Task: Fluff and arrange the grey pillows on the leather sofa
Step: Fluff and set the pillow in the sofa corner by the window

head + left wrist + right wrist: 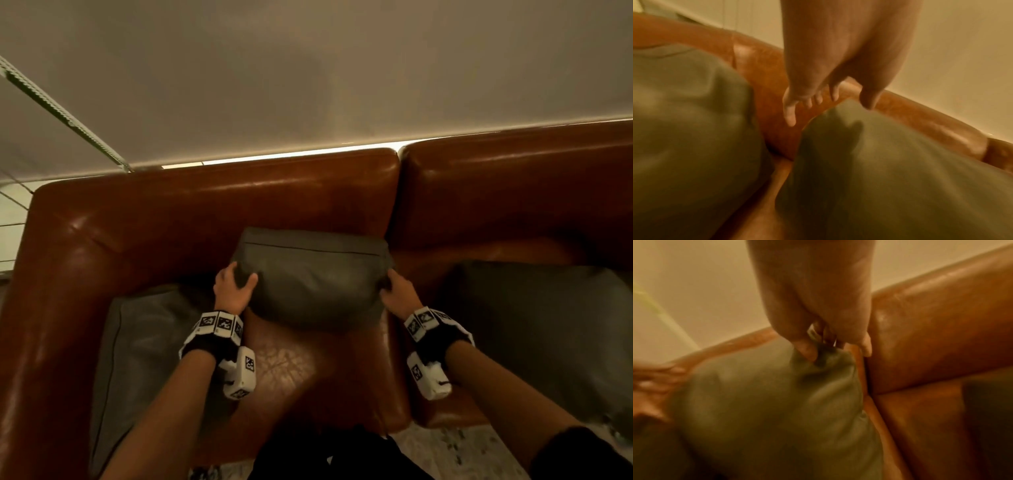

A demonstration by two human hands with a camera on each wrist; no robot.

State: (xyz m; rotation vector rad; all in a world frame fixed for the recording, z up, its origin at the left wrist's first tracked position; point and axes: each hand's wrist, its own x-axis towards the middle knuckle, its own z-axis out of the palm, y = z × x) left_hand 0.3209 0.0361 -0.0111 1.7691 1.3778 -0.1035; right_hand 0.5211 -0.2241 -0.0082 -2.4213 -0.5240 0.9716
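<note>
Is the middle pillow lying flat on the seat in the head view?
No, the middle pillow stands propped against the sofa back, gripped by the left hand and right hand.

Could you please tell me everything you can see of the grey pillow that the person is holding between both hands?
The middle grey pillow is a plump, smooth, leather-like rectangle with a seam line near its top edge. It stands tilted against the brown sofa backrest, its lower edge on the seat. The left hand grips its left corner; the right hand pinches bunched fabric at its right corner.
</note>
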